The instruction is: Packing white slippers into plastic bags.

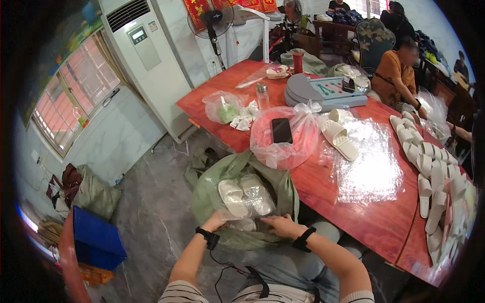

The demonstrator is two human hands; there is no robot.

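Note:
A clear plastic bag of cream slippers (233, 198) is over the mouth of a green woven sack (204, 194) in front of me. My left hand (215, 222) is closed on the near left edge of the bag. At the near right edge my right hand (284, 226) grips the plastic, its index finger stretched along it toward the left. More wrapped slippers (245, 224) show inside the sack below the bag. Each wrist wears a black band.
On the red table (364, 222) lie a loose slipper pair (339, 140), clear plastic bags (361, 182), a tied pink bag (262, 146) with a black phone (282, 131) on it, and rows of cream slippers (437, 171). A co-worker (396, 76) sits across; a blue bin (93, 237) stands left.

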